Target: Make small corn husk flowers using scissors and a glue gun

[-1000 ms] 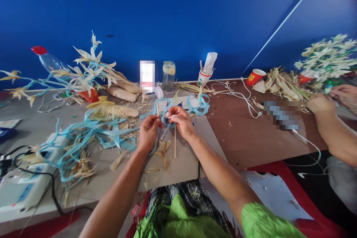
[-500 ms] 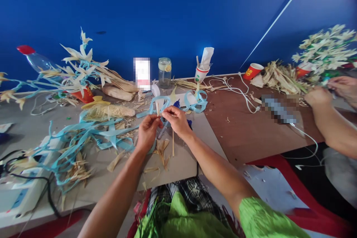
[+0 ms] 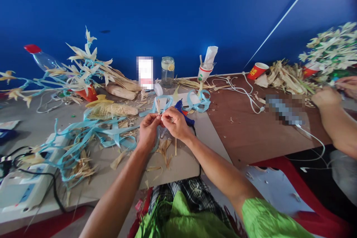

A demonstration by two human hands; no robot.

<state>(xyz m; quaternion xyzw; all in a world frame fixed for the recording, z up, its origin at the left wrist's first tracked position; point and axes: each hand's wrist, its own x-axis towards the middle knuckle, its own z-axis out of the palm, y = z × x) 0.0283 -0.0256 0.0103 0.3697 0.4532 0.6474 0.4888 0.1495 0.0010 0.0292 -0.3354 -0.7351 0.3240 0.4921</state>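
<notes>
My left hand (image 3: 147,130) and my right hand (image 3: 175,122) meet above the grey table (image 3: 184,163), fingers pinched together round a thin stick with a small dried-husk tip (image 3: 158,108). A light blue ribbon (image 3: 117,134) trails from under my left hand to the left. A blue glue gun (image 3: 184,113) lies just behind my right hand. Husk scraps (image 3: 164,150) lie below my hands.
Husk flowers on blue stems (image 3: 80,67), a corn cob (image 3: 111,111), a glass jar (image 3: 167,71), a paper cup (image 3: 205,72) and white cables (image 3: 240,91) stand behind. Another person's hands (image 3: 330,95) work at white flowers (image 3: 331,46) on the brown table, right. A white device (image 3: 25,189) sits front left.
My hands have drawn closer together on the stick. The blue glue gun now shows behind my right hand. The view shifted slightly.
</notes>
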